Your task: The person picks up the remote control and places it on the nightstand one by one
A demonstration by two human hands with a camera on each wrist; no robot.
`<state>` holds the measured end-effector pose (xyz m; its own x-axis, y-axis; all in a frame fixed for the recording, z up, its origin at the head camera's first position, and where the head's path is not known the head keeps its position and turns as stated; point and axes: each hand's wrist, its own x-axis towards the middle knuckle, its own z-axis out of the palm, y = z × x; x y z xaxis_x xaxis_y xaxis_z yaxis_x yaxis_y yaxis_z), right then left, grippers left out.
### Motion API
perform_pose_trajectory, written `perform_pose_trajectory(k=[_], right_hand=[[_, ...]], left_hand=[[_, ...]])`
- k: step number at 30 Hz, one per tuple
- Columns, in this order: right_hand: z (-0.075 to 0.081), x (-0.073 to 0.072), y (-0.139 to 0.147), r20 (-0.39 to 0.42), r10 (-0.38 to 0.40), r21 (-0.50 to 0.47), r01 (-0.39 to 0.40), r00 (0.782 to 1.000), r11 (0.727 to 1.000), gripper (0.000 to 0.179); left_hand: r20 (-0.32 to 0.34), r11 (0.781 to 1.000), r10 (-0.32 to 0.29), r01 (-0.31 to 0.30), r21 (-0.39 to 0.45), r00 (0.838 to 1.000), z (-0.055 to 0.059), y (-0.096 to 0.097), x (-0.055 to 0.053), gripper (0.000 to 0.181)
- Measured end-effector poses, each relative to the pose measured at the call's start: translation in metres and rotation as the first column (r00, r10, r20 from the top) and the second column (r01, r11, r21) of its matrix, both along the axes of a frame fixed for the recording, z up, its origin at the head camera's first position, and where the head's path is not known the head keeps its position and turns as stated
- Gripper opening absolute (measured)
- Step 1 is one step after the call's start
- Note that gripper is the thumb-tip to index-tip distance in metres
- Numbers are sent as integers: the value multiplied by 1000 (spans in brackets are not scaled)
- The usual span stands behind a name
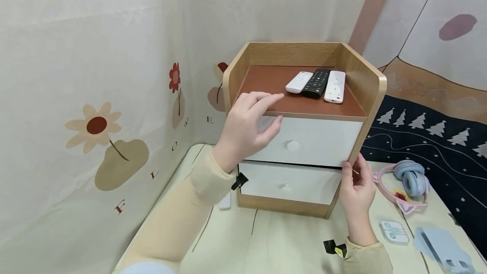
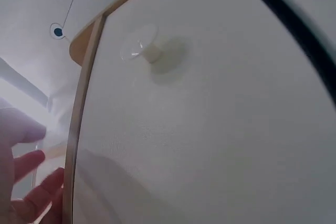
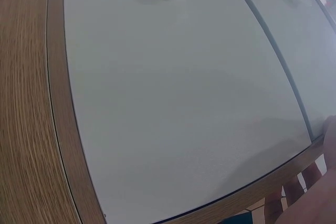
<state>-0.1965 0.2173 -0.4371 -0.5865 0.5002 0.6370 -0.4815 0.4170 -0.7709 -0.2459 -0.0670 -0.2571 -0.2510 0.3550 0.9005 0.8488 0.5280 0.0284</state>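
Wood-grained and white, a two-drawer cabinet stands on the cream tabletop, the fingers of the right hand grasping its right edge. The left hand, fingers released and extended, is before its upper left part. Two white remotes and one black remote lie on top.

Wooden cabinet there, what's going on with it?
A person's right hand grips the right edge of the wooden cabinet. The left hand is raised near its left side, fingers spread, holding nothing. Both white drawers look closed, and three remotes lie on top.
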Motion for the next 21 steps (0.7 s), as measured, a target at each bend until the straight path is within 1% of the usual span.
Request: perform_pose_trajectory(k=[3,5,9,11,16,18,21], right_hand=[[0,0,1,-2,-1,0,1,1000,1000,43],[1,0,1,2,4,-1,-4,1000,1000,43],[0,2,0,13,9,0,-9,1000,1000,44],[0,2,0,12,11,0,-11,1000,1000,44],[1,1,1,-11,18,-4,-18,1000,1000,44],[1,-1,1,-13,17,-4,-17,1000,1000,44],[0,-2,1,-9,18,-9,-18,1000,1000,44]], left_hand=[[-67,998,-54,56,28,996,-8,-7,5,39],[-108,995,-74,80,59,991,-13,-13,9,40],[-139,985,-93,111,129,986,-25,-26,14,40],[-136,983,-87,107,150,987,-32,-34,14,39],[-95,978,-61,78,194,994,-51,-55,11,42],[-70,974,-64,78,213,995,-61,-63,9,43],[-34,968,-68,74,241,997,-82,-76,4,44]])
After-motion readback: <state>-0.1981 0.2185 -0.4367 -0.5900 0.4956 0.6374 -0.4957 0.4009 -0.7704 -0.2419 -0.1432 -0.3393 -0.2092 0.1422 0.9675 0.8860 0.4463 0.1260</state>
